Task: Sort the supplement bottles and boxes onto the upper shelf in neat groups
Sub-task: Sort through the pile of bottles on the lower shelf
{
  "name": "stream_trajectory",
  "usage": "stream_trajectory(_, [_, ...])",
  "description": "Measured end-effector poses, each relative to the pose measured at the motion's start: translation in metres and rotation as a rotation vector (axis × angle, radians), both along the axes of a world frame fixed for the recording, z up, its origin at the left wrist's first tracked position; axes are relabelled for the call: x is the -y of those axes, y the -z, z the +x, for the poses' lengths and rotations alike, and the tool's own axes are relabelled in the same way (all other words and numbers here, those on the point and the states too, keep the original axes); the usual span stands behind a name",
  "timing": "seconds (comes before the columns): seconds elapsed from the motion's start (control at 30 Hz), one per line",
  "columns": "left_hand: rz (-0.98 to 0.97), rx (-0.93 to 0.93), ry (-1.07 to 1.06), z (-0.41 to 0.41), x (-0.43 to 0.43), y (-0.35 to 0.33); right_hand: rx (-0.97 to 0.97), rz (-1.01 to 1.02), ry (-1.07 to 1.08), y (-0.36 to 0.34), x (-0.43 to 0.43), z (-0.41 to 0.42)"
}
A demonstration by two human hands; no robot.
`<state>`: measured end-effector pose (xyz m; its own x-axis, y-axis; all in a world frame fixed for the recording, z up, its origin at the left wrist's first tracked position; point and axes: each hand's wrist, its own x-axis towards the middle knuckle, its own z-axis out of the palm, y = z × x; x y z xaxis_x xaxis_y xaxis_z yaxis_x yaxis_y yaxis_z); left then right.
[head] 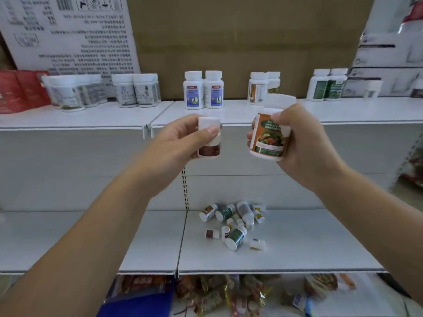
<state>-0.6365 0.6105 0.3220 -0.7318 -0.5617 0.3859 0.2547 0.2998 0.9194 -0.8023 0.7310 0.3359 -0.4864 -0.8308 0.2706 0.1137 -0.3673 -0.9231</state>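
- Head view: brown cardboard backs the upper shelf. A white printed panel leans at the far left, above red boxes.
- Upright groups stand along the upper shelf: grey-labelled bottles on the left, a blue-labelled pair in the middle, an orange-labelled pair, and a green-labelled pair on the right.
- On the lower shelf a loose pile of bottles lies tipped over.
- Snack packets fill the space beneath it.
- The left hand holds a small bottle with a white cap and a dark brown label, the thumb across its front, near the upper shelf's edge.
- The right hand grips a larger white bottle with an orange label showing vegetables, slightly tilted, partly hiding the orange-labelled pair.
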Motion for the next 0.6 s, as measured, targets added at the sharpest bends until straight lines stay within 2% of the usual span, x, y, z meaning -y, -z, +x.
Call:
stream_trajectory(0.17, [-0.256,0.102,-0.113,-0.04,0.007,-0.044,-0.133,0.033,0.014,-0.03,0.004,-0.047])
stream_trajectory(0.3, [-0.446,0.279,-0.197,-0.084,0.018,-0.07,-0.464,0.203,0.113,-0.047,0.017,-0.099])
stream_trajectory(0.4, [-0.51,0.451,-0.205,-0.122,0.035,-0.08,-0.654,0.297,0.177,-0.057,0.034,-0.135])
stream_trajectory(0.6, [-0.589,0.621,-0.173,-0.184,0.074,-0.089,-0.801,0.491,0.206,-0.062,0.072,-0.199])
